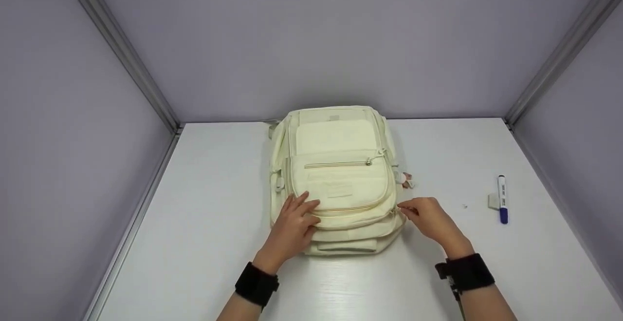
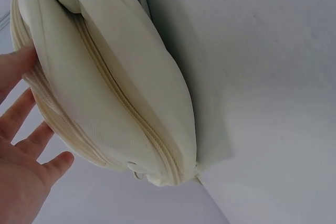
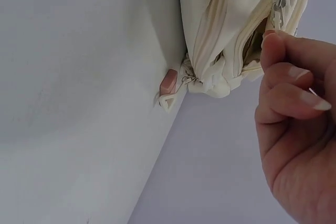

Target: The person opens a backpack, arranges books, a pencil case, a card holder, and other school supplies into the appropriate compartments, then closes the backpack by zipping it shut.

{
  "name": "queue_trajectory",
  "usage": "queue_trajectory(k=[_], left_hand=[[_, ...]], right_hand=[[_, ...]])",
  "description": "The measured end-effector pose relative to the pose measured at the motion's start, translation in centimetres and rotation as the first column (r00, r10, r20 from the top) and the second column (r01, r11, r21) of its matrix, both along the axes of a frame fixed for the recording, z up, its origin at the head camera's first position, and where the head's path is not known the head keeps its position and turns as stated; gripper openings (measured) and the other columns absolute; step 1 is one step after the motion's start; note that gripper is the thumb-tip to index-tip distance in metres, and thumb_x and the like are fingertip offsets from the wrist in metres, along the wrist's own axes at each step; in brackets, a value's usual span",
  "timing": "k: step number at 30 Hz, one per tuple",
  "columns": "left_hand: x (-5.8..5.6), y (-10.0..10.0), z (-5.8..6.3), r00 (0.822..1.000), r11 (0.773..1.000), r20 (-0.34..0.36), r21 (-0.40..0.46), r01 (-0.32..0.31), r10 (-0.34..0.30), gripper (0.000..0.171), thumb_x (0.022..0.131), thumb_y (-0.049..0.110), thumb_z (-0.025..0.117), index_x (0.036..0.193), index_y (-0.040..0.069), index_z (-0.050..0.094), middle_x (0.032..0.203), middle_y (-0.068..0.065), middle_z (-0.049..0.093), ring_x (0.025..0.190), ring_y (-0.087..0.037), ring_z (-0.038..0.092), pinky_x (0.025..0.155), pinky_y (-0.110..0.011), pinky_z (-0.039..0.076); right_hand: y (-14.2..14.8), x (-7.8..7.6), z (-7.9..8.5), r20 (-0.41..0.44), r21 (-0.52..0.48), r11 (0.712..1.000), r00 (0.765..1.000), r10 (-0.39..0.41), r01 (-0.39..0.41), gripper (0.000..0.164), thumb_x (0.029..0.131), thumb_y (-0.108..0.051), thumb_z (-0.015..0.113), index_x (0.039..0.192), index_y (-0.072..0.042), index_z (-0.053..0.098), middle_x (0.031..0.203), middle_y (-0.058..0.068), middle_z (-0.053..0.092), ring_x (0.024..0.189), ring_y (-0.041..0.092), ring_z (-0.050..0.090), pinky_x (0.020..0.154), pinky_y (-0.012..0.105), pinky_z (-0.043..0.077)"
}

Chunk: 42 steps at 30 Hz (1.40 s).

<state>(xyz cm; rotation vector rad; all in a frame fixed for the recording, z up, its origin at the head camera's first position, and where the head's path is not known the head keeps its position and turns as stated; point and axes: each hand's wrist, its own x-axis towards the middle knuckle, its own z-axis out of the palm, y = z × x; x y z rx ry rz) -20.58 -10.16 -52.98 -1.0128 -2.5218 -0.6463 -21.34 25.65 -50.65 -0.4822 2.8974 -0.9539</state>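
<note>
A cream backpack (image 1: 336, 136) lies on the white table with its front pockets facing up. My left hand (image 1: 292, 228) rests on its lower left front, fingers spread over the pocket edge; the left wrist view shows the fingers (image 2: 37, 140) beside the zipper seams. At the lower right edge of the bag, my right hand (image 1: 430, 218) pinches a zipper pull (image 3: 277, 17) between thumb and forefinger. Close by that pull, the pocket's zipper gapes and shows a dark inside (image 3: 254, 40). Another zipper (image 1: 336, 164) crosses the front pocket higher up.
A pink and white charm (image 1: 405, 179) hangs at the bag's right side. Farther right, a white marker with a blue end (image 1: 503, 199) lies against a small pale block (image 1: 493, 201). A tiny scrap (image 1: 465, 206) lies nearer the bag. Grey panels (image 1: 340, 43) enclose the table.
</note>
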Motion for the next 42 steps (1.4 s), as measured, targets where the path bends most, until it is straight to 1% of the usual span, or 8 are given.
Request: queue_trajectory(k=[5, 9, 12, 15, 22, 28, 35, 42], left_hand=[[0.1, 1.9, 0.3, 0.999, 0.999, -0.038, -0.05, 0.004, -0.006, 0.012, 0.081, 0.018, 0.076, 0.092, 0.018, 0.07, 0.13, -0.009, 0.057, 0.133, -0.037, 0.041, 0.107, -0.064, 0.024], [0.0, 4.0, 0.4, 0.998, 0.992, -0.064, -0.124, 0.017, -0.025, 0.03, 0.083, 0.037, 0.078, 0.105, 0.02, 0.069, 0.136, -0.009, 0.053, 0.135, -0.035, 0.04, 0.108, -0.062, 0.024], [-0.1, 5.5, 0.3, 0.996, 0.983, -0.086, -0.181, 0.014, -0.03, 0.039, 0.085, 0.045, 0.075, 0.116, 0.022, 0.068, 0.14, -0.009, 0.05, 0.135, -0.035, 0.04, 0.108, -0.061, 0.026], [-0.3, 6.5, 0.1, 0.993, 0.975, -0.116, -0.222, -0.005, -0.021, 0.038, 0.088, 0.045, 0.073, 0.119, 0.025, 0.069, 0.142, -0.008, 0.05, 0.135, -0.035, 0.041, 0.107, -0.061, 0.028], [-0.4, 7.3, -0.1, 0.987, 0.957, -0.161, -0.288, -0.041, -0.006, 0.021, 0.094, 0.037, 0.066, 0.11, 0.027, 0.076, 0.141, -0.007, 0.053, 0.133, -0.038, 0.044, 0.103, -0.064, 0.031], [-0.2, 7.3, 0.4, 0.991, 0.968, -0.128, -0.25, -0.007, -0.026, 0.017, 0.096, 0.032, 0.064, 0.105, 0.026, 0.077, 0.137, -0.009, 0.056, 0.131, -0.041, 0.045, 0.102, -0.066, 0.031], [0.1, 6.9, 0.7, 0.994, 0.978, -0.098, -0.209, 0.026, -0.047, 0.014, 0.095, 0.028, 0.066, 0.102, 0.024, 0.078, 0.136, -0.008, 0.058, 0.13, -0.042, 0.045, 0.101, -0.066, 0.032], [0.4, 6.6, 1.1, 0.995, 0.981, -0.073, -0.184, 0.059, -0.073, 0.014, 0.096, 0.026, 0.066, 0.102, 0.023, 0.078, 0.136, -0.008, 0.058, 0.13, -0.043, 0.044, 0.102, -0.066, 0.031]], right_hand=[[-0.3, -0.1, 0.1, -0.01, 0.029, 1.0, 1.0, -0.006, 0.006, 0.007, 0.087, -0.003, 0.072, 0.091, -0.003, 0.079, 0.079, 0.001, 0.069, 0.065, 0.01, 0.056, 0.057, 0.027, 0.045], [-0.7, -0.2, 0.2, 0.008, 0.038, 0.999, 1.0, -0.03, 0.03, 0.006, 0.087, -0.004, 0.073, 0.087, -0.006, 0.078, 0.076, -0.003, 0.067, 0.063, 0.009, 0.053, 0.057, 0.028, 0.044], [-0.9, -0.2, 0.2, 0.011, 0.042, 0.998, 0.999, -0.041, 0.04, 0.006, 0.088, -0.005, 0.072, 0.086, -0.007, 0.078, 0.077, -0.003, 0.067, 0.065, 0.01, 0.055, 0.058, 0.029, 0.046], [-1.0, -0.2, 0.1, 0.007, 0.042, 0.998, 0.999, -0.041, 0.041, 0.006, 0.088, -0.005, 0.072, 0.086, -0.007, 0.077, 0.078, -0.003, 0.067, 0.067, 0.01, 0.057, 0.06, 0.031, 0.047], [-1.0, -0.2, 0.0, -0.058, 0.056, 0.996, 0.996, -0.07, 0.073, 0.004, 0.086, -0.004, 0.074, 0.084, -0.007, 0.077, 0.078, -0.002, 0.067, 0.067, 0.011, 0.057, 0.058, 0.031, 0.046], [-0.9, -0.5, 0.0, -0.143, 0.063, 0.991, 0.983, -0.112, 0.122, 0.005, 0.085, -0.001, 0.074, 0.082, -0.005, 0.076, 0.079, 0.003, 0.069, 0.069, 0.017, 0.061, 0.061, 0.036, 0.049], [-0.6, -1.7, -0.1, -0.284, 0.057, 0.983, 0.947, -0.151, 0.174, 0.003, 0.083, 0.001, 0.075, 0.08, 0.001, 0.075, 0.08, 0.01, 0.069, 0.073, 0.028, 0.066, 0.064, 0.043, 0.053], [-0.8, -3.3, -0.1, -0.308, 0.068, 0.976, 0.935, -0.177, 0.207, 0.004, 0.082, 0.004, 0.074, 0.08, 0.001, 0.075, 0.079, 0.011, 0.067, 0.071, 0.029, 0.066, 0.06, 0.044, 0.052]])
